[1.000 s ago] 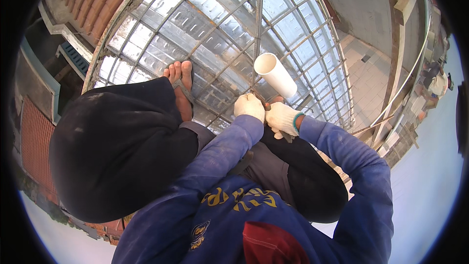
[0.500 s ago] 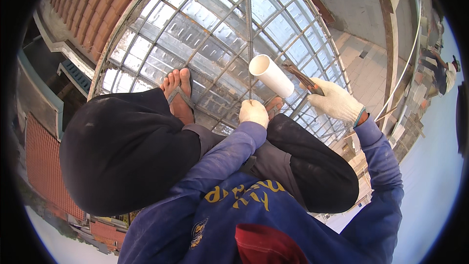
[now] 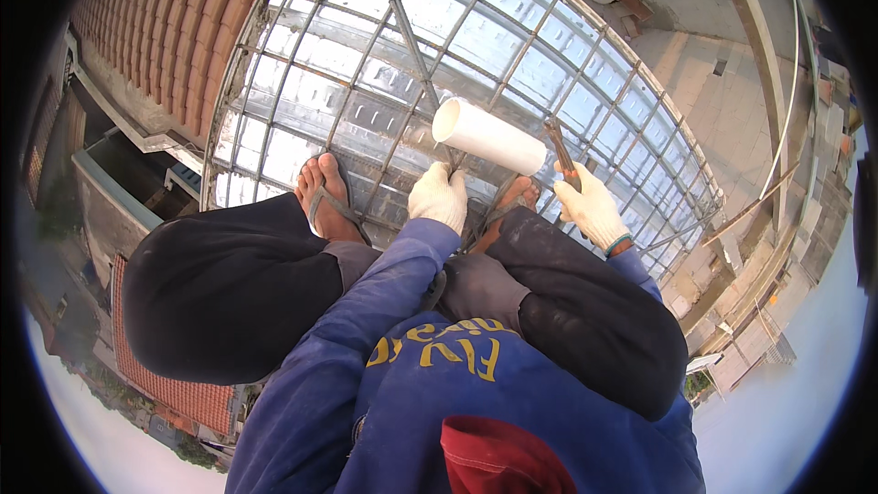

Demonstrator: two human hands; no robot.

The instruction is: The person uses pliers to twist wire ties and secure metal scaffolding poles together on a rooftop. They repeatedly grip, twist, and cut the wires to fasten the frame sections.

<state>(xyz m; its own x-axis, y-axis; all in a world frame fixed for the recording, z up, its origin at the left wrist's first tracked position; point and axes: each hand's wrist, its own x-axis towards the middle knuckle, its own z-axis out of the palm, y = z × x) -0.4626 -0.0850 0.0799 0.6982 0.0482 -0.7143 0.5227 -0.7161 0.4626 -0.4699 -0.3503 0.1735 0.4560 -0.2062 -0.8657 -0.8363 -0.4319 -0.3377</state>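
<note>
My left hand (image 3: 438,197), in a pale knitted glove, is closed low over the mesh in front of me. A thicker ribbed steel bar (image 3: 402,23) runs down toward it, but what the fingers hold is hidden. My right hand (image 3: 591,209), gloved too, is closed around pincers (image 3: 558,146) with worn brown metal and an orange handle. Their head points away from me, just right of a short white plastic pipe (image 3: 494,139). The pipe lies on its side beyond and between my hands, its open end facing left. Steel mesh (image 3: 352,87) spreads beneath over shiny metal decking (image 3: 366,119).
My sandalled feet (image 3: 325,187) stand on the mesh, knees bent wide. Left is a tiled roof (image 3: 174,27) with a drop beside it. Beyond the deck's right edge lie a lower paved surface (image 3: 704,96), a timber post (image 3: 764,55) and a pale cable (image 3: 788,91).
The view has turned, and the mesh and bar now slant differently. The pipe appears more sideways. My right hand has come nearer to my left, still with the pincers in it.
</note>
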